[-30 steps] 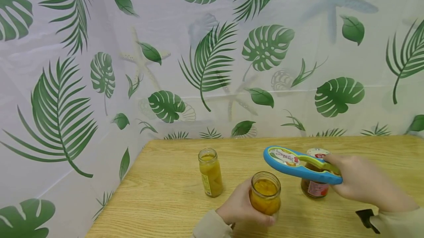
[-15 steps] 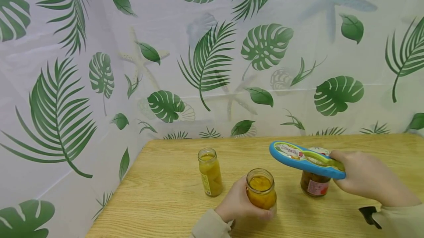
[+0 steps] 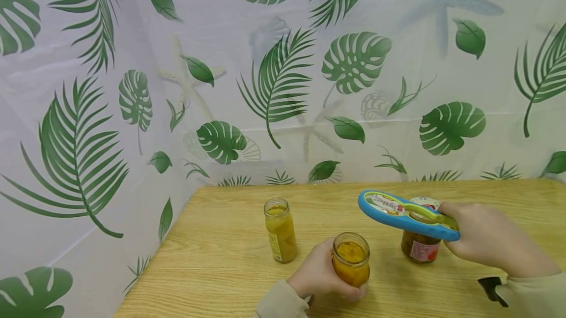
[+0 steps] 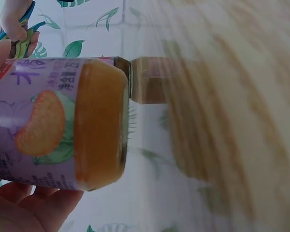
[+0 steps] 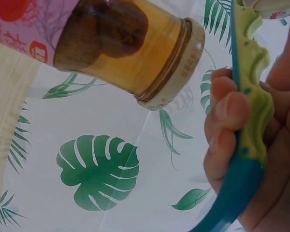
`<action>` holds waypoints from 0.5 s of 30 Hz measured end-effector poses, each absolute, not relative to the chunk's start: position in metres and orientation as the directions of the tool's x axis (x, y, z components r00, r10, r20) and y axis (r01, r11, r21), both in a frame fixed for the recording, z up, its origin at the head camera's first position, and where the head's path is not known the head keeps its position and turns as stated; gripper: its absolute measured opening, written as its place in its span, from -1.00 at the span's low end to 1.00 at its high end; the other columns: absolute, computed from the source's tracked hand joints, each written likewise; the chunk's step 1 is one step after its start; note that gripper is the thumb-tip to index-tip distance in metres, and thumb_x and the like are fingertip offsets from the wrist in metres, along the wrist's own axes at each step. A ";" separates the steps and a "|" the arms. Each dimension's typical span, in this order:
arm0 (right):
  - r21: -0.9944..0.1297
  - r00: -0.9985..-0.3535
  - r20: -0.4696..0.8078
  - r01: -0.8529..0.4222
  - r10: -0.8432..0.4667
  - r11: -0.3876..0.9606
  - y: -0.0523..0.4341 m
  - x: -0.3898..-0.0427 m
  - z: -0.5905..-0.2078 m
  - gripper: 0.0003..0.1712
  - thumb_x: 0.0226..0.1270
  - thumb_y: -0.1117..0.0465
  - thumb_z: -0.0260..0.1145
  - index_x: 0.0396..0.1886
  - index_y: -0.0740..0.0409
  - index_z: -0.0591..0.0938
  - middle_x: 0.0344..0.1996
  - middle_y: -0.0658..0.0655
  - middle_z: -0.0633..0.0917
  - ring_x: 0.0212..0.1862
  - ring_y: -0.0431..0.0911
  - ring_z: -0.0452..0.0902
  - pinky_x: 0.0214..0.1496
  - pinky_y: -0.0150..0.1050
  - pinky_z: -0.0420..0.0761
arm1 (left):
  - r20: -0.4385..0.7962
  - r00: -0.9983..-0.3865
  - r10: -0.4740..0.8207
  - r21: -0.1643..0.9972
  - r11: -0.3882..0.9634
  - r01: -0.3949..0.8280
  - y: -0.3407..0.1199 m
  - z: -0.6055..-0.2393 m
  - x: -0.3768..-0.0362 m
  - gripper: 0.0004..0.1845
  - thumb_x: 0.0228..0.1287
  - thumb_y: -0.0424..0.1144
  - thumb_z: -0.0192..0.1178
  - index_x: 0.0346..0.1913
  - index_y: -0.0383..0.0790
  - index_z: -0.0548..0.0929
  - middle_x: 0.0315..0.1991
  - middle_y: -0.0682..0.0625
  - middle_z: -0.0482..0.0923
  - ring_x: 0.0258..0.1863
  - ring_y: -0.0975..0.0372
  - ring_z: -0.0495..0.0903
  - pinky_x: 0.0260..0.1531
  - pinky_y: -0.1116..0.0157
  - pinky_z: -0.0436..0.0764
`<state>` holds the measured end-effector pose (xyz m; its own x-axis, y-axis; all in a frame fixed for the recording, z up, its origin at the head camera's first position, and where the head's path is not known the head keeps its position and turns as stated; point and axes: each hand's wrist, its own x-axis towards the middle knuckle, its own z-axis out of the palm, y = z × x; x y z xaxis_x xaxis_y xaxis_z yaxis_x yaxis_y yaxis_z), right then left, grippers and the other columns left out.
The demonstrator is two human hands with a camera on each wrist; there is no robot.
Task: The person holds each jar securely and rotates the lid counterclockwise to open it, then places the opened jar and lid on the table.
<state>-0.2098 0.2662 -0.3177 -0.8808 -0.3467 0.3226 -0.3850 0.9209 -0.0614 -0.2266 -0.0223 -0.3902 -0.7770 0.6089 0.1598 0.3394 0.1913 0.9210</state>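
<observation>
In the head view my left hand (image 3: 320, 271) grips a lidless glass jar (image 3: 351, 261) of orange fruit pieces. The left wrist view shows its purple label (image 4: 38, 121) with a mandarin segment on it, my fingers curled round the side. My right hand (image 3: 479, 239) holds a blue and yellow-green jar opener (image 3: 393, 212) by one end, its wavy inner edge showing in the right wrist view. The opener overlaps a lidded jar (image 3: 422, 249) of dark fruit with a pink label. That jar's white lid (image 5: 176, 67) stands apart from my fingers in the right wrist view.
A taller, narrow open jar (image 3: 281, 234) of yellow fruit stands upright to the left of my left hand. All is on a wood-grain table (image 3: 212, 259). A white leaf-print curtain (image 3: 283, 87) hangs behind the table's far edge.
The opener has moved slightly right and up with my right hand. The jar in my left hand rose and shifted left, then came back down a little. The standing jars stayed put.
</observation>
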 end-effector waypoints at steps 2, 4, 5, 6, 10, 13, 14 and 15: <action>-0.062 -0.883 0.320 -0.381 -0.344 0.922 0.266 -0.210 -0.318 -0.72 -0.19 0.20 0.36 -0.39 0.11 0.53 -0.56 -0.06 0.54 -0.59 -0.21 0.29 -0.57 -0.23 0.36 | 0.152 -0.778 0.610 0.916 0.210 0.343 -0.022 -0.390 -0.227 -0.31 -0.42 -0.43 0.49 -0.07 -0.02 0.46 -0.26 0.25 0.51 -0.25 0.41 0.47 -0.10 0.41 0.38; -0.062 -0.885 0.317 -0.378 -0.341 0.924 0.266 -0.210 -0.318 -0.73 -0.18 0.20 0.35 -0.40 0.11 0.53 -0.57 -0.06 0.53 -0.60 -0.21 0.28 -0.58 -0.23 0.35 | 0.147 -0.778 0.611 0.909 0.227 0.350 -0.022 -0.389 -0.226 -0.31 -0.42 -0.43 0.49 -0.07 -0.03 0.46 -0.26 0.25 0.50 -0.25 0.42 0.46 -0.11 0.41 0.38; -0.061 -0.886 0.317 -0.376 -0.339 0.925 0.265 -0.209 -0.317 -0.74 -0.18 0.21 0.35 -0.40 0.10 0.52 -0.58 -0.07 0.52 -0.60 -0.20 0.28 -0.58 -0.24 0.34 | 0.146 -0.778 0.611 0.905 0.235 0.354 -0.022 -0.389 -0.226 -0.31 -0.43 -0.42 0.49 -0.07 -0.04 0.46 -0.26 0.25 0.50 -0.25 0.43 0.46 -0.11 0.41 0.38; -0.059 -0.886 0.317 -0.375 -0.339 0.925 0.265 -0.209 -0.317 -0.74 -0.19 0.21 0.34 -0.41 0.10 0.52 -0.58 -0.07 0.51 -0.60 -0.20 0.27 -0.58 -0.24 0.33 | 0.146 -0.777 0.612 0.903 0.238 0.357 -0.022 -0.389 -0.226 -0.31 -0.43 -0.42 0.49 -0.07 -0.04 0.46 -0.27 0.25 0.50 -0.26 0.43 0.46 -0.11 0.42 0.38; -0.057 -0.883 0.317 -0.382 -0.346 0.922 0.264 -0.208 -0.317 -0.73 -0.21 0.24 0.34 -0.41 0.11 0.51 -0.59 -0.07 0.50 -0.61 -0.19 0.25 -0.59 -0.24 0.31 | 0.152 -0.769 0.621 0.902 0.231 0.364 -0.022 -0.390 -0.227 -0.32 -0.42 -0.43 0.49 -0.08 -0.06 0.47 -0.27 0.25 0.50 -0.26 0.43 0.46 -0.12 0.42 0.39; -0.060 -0.879 0.322 -0.389 -0.351 0.919 0.263 -0.207 -0.317 -0.72 -0.23 0.25 0.34 -0.41 0.11 0.50 -0.61 -0.07 0.48 -0.61 -0.19 0.25 -0.60 -0.24 0.30 | 0.156 -0.760 0.630 0.904 0.218 0.367 -0.022 -0.391 -0.228 -0.33 -0.41 -0.43 0.49 -0.08 -0.05 0.47 -0.27 0.25 0.51 -0.26 0.42 0.47 -0.12 0.42 0.39; -0.061 -0.878 0.325 -0.391 -0.352 0.918 0.263 -0.207 -0.317 -0.73 -0.24 0.26 0.34 -0.42 0.10 0.49 -0.61 -0.08 0.47 -0.61 -0.19 0.24 -0.60 -0.24 0.29 | 0.155 -0.759 0.632 0.906 0.215 0.364 -0.022 -0.392 -0.228 -0.33 -0.41 -0.44 0.48 -0.08 -0.05 0.47 -0.27 0.25 0.51 -0.26 0.42 0.47 -0.12 0.41 0.39; -0.062 -0.877 0.328 -0.391 -0.351 0.918 0.263 -0.207 -0.317 -0.73 -0.24 0.26 0.34 -0.43 0.09 0.49 -0.62 -0.08 0.46 -0.62 -0.19 0.24 -0.60 -0.25 0.29 | 0.154 -0.759 0.633 0.907 0.215 0.363 -0.022 -0.392 -0.228 -0.33 -0.41 -0.44 0.48 -0.09 -0.05 0.47 -0.28 0.25 0.51 -0.27 0.42 0.47 -0.12 0.42 0.39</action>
<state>-0.2066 0.2630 -0.3172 -0.8772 -0.3509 0.3278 -0.3906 0.9185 -0.0620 -0.2282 -0.0224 -0.3917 -0.7589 0.6328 0.1539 0.3629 0.2147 0.9068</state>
